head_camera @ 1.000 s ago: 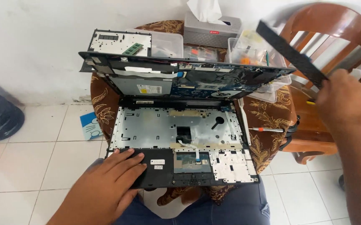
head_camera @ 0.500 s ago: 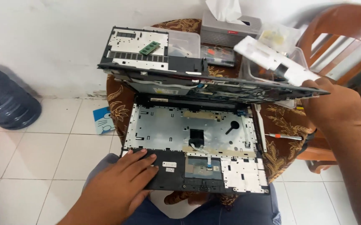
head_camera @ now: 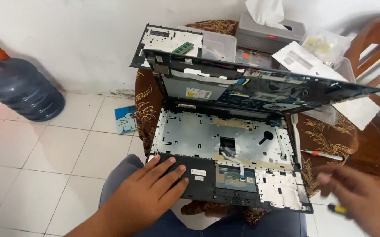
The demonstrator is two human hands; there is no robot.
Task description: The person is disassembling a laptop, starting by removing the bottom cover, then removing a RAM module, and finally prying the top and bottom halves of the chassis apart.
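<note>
the opened laptop (head_camera: 225, 153) sits on a small round table (head_camera: 330, 136) with a brown patterned cloth, right in front of the person's knees. its lower shell lies flat, all silver metal shielding with a black palm rest strip along the near edge, and the other half (head_camera: 260, 85) with the boards and blue parts is propped up at the back like a lid.

left hand (head_camera: 148, 193) lies flat on the near left corner of the black strip, fingers spread a bit and pressing down on it, not gripping anything. right hand (head_camera: 352, 193) is off the right edge of the table, blurred, hovering near the laptop's right corner. something small and yellow shows at it, but i can't tell if the fingers are pinching it or just loose.

a small screwdriver (head_camera: 323, 155) with a red tip lies on the cloth just right of the laptop. behind it are a detached cover panel (head_camera: 168, 44) with a green memory stick, a clear plastic box (head_camera: 220, 44), a grey tissue box (head_camera: 269, 30) and a white panel (head_camera: 304, 59). a big blue water jug (head_camera: 21, 90) stands on the tile floor to the left, by the wall.
</note>
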